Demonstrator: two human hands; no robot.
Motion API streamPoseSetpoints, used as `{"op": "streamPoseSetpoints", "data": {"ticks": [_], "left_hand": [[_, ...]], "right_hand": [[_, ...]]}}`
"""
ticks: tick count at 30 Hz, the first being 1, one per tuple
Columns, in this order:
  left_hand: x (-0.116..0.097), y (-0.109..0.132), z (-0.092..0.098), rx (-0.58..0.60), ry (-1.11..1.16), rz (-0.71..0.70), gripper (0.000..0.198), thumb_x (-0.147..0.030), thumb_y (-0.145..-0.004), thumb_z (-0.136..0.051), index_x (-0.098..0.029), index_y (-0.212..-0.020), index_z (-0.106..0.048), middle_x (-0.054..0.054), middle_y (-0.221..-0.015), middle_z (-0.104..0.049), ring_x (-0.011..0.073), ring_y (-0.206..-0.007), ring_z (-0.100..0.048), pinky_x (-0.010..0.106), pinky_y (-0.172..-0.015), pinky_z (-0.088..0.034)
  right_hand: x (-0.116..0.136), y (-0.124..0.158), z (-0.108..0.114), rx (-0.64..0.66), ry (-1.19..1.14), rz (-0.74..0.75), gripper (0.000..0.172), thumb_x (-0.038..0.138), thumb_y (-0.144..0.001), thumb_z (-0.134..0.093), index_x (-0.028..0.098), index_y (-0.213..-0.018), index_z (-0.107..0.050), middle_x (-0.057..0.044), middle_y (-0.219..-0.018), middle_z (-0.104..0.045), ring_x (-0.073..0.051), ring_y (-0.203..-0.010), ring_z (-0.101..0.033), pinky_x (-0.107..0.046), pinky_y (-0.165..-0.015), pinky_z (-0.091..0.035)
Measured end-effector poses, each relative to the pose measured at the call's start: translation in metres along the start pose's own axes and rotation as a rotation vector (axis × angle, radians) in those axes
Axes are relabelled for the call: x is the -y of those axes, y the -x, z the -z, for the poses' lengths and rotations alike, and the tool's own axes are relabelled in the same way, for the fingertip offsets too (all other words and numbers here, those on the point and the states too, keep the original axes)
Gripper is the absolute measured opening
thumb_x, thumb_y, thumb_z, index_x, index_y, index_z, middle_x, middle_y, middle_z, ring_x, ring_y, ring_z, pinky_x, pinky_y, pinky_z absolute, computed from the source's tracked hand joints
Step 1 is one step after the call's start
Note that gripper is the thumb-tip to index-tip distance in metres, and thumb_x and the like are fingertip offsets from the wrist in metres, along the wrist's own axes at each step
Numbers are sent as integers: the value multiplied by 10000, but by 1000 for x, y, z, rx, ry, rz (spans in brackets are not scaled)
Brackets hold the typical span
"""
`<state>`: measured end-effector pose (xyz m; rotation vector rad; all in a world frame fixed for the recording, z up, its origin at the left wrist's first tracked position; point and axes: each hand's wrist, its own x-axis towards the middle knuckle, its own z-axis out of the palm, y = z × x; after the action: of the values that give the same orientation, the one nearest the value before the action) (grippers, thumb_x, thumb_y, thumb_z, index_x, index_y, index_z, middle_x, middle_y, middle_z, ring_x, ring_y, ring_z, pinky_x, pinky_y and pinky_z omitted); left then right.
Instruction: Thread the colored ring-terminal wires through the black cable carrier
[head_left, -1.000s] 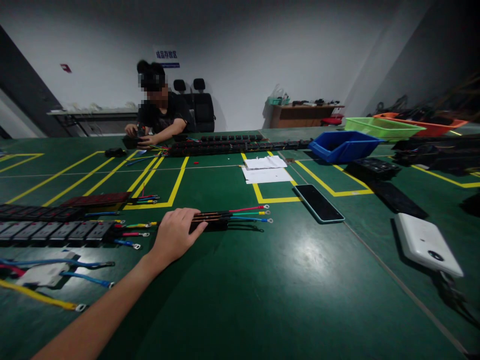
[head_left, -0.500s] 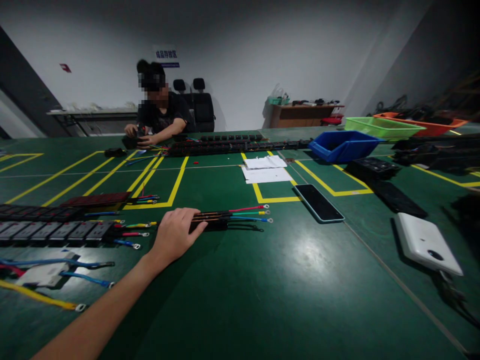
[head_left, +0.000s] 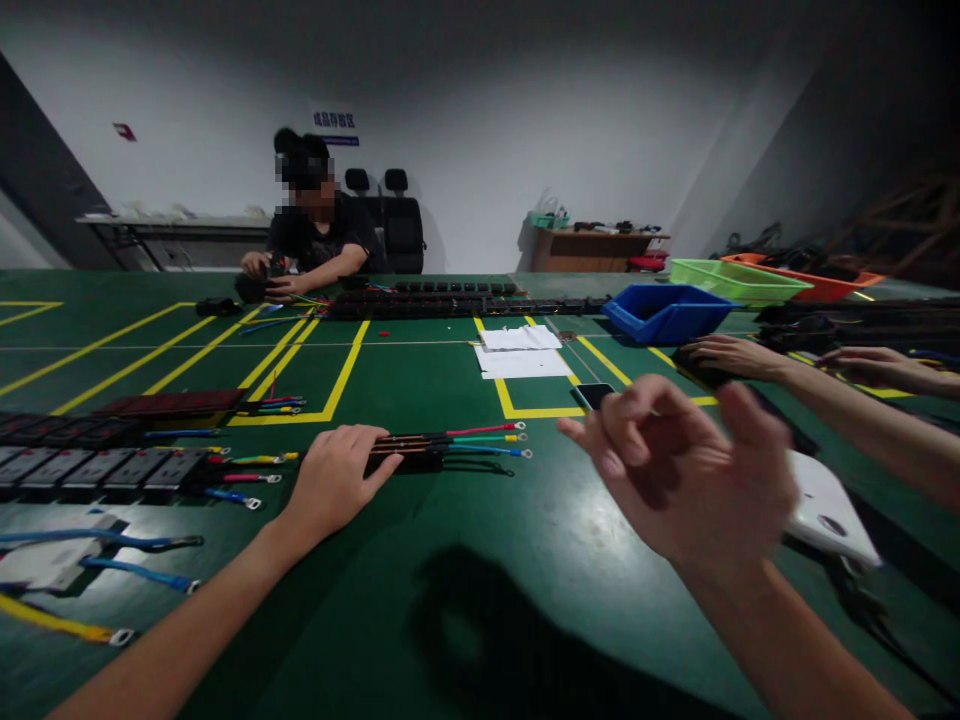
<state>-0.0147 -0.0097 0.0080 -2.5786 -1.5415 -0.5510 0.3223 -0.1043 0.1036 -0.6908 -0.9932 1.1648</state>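
My left hand (head_left: 339, 478) lies over a black power strip (head_left: 409, 457) on the green table, fingers wrapped across it and thumb along its near side. Copper bars show along the strip's top. Red, green and blue wires with ring terminals (head_left: 521, 438) stick out of its right end. Raised in the air at right, my right hand (head_left: 686, 475) has its palm towards me, thumb apart and fingers loosely curled, with nothing visible in it. Behind its fingertips a phone (head_left: 595, 395) is partly hidden. A white device (head_left: 832, 510) sits beside the right wrist, partly covered.
Socket strips (head_left: 105, 470) with loose wires lie at left. White papers (head_left: 521, 352) and a blue bin (head_left: 667, 315) are farther back. A co-worker's hands (head_left: 735, 355) reach in from the right. Another person (head_left: 322, 235) handles a dark object across the table.
My right hand has come into view at right, over the phone. A co-worker's arms have appeared at the right edge. My left hand stays on the strip; the view has shifted slightly.
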Motion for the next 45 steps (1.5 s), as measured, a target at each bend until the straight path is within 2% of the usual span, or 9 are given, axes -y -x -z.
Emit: {"op": "streamPoseSetpoints", "data": {"ticks": [4,8,23,27,30,33,36,39,45], "left_hand": [[2,0,-1,-11,-1,-3,482,-555,-1001,-455,-165,-1169,-682,137,-1112,-737,314,-1029,-672,476,-911,-501],[2,-1,-2,-18,-12,-5,489,-564,-992,-449,-171,-1153,-690,131,-1100,-744,320,-1013,-684,476,-901,-505],[6,-3,-5,-14,-24,-25,552,-604,-993,-411,-157,-1170,-684,143,-1100,-742,347,-1016,-681,503,-885,-496],[6,-3,-4,-12,-22,-20,558,-609,-992,-409,-160,-1173,-686,143,-1101,-742,344,-1014,-681,500,-886,-498],[7,-3,-4,-7,-16,-16,551,-607,-990,-420,-161,-1175,-686,141,-1098,-741,341,-1009,-680,498,-884,-500],[7,-3,-5,2,-10,-12,550,-608,-992,-424,-162,-1181,-683,139,-1099,-739,337,-1008,-676,493,-882,-499],[7,-3,-5,9,-10,-11,554,-611,-995,-418,-161,-1184,-679,142,-1110,-737,338,-1025,-670,494,-890,-495],[6,-2,-4,6,-8,-7,553,-611,-993,-417,-163,-1179,-682,142,-1105,-737,338,-1022,-671,494,-892,-494],[4,-2,-2,10,0,-5,543,-598,-995,-419,-162,-1184,-683,140,-1108,-736,330,-1023,-671,488,-897,-498]], "right_hand": [[-46,-23,3,-22,-118,-132,418,654,-813,-637,248,-714,-655,47,-574,-438,-132,-522,-467,-430,-809,-546],[-67,-35,25,-109,-203,-246,367,576,-787,-698,223,-700,-647,46,-576,-430,-123,-544,-447,-426,-875,-537],[-65,-27,32,-211,-255,-271,360,560,-818,-658,216,-718,-622,51,-606,-374,-106,-543,-379,-408,-838,-531],[-64,-26,30,-226,-269,-279,360,558,-830,-639,214,-728,-607,48,-621,-355,-100,-542,-361,-363,-763,-534],[-62,-25,30,-205,-274,-289,353,548,-811,-665,208,-742,-603,37,-648,-356,-106,-573,-393,-263,-588,-482],[-63,-25,33,-174,-293,-320,329,505,-766,-736,198,-775,-618,36,-670,-367,-88,-551,-365,-168,-386,-256],[-67,-26,38,-141,-288,-350,335,495,-768,-763,198,-763,-608,65,-636,-320,-59,-470,-219,-163,-335,-93],[-72,-27,42,-125,-261,-380,373,523,-781,-760,202,-726,-578,88,-600,-265,-44,-436,-119,-160,-323,-78],[-80,-28,46,-136,-182,-360,404,569,-777,-738,205,-713,-575,98,-572,-244,-40,-395,-130,-152,-290,-120]]}}
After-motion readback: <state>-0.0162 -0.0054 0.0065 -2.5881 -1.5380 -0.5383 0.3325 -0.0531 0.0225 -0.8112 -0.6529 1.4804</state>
